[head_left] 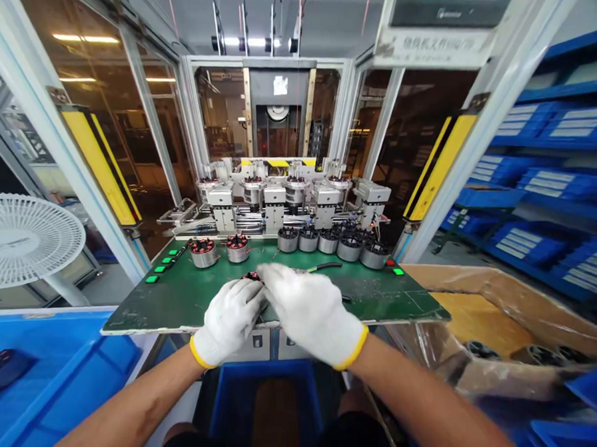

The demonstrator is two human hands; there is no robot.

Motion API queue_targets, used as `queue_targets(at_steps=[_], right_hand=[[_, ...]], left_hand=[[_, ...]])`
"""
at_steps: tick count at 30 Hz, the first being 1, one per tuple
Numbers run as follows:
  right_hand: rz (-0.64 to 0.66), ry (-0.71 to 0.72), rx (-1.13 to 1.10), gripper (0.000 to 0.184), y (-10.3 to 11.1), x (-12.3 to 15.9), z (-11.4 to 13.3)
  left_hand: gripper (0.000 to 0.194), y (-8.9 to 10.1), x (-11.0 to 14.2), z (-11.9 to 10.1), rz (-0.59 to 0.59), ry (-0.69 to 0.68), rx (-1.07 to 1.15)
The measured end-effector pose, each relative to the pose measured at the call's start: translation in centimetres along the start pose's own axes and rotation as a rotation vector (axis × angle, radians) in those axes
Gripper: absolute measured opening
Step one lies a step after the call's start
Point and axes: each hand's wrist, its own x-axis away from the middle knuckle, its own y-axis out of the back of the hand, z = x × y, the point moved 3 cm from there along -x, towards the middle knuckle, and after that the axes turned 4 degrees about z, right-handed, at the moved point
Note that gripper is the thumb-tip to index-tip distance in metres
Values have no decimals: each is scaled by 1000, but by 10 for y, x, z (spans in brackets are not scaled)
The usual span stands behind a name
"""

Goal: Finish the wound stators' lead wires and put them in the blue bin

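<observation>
My left fingers [246, 293] clasp a stator [251, 276] over the desk [397, 297]; whether my right fingers [277, 278] grip, I can't tell.

White-gloved hands [233, 320], yellow-edged cuffs [357, 353]

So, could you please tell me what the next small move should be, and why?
Probably lift the right hand slightly while the left hand steadies the wound stator: the gloves hide most of it, and only some red on top shows.
</observation>
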Motion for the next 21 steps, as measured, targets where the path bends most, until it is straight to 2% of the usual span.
queue_targets(at_steps=[2, 3, 5, 7, 10, 12, 14, 16, 18, 19, 21], right_hand=[[35, 95, 114, 36, 6, -13, -18], [115, 129, 158, 35, 2, -18, -26], [318, 156, 190, 26, -16, -20, -37], [438, 168, 139, 19, -38, -16, -37], [396, 182, -127, 23, -62, -6, -17], [342, 154, -401, 24, -69, -1, -3], [331, 136, -603, 23, -69, 1, -1], [394, 131, -733, 25, -64, 2, -13], [444, 76, -776, 31, -54, 0, -39], [403, 4, -766, 33, -46, -3, -55], [205, -142, -698, 34, -26, -8, -80]], left_hand=[[30, -3, 1, 1, 19, 13, 2], [30, -4, 2, 2, 22, 18, 11], [30, -5, 2, 5, 15, 35, 51], [29, -2, -2, 10, 24, 63, 101], [27, 7, -19, 14, 151, 100, 160], [24, 15, -33, 16, 283, 103, 154], [20, 22, -44, 17, 385, 91, 122], [19, 26, -48, 20, 428, 85, 123], [22, 26, -42, 21, 421, 67, 202], [24, 24, -37, 22, 397, 60, 245], [27, 16, -25, 22, 322, 70, 279]])
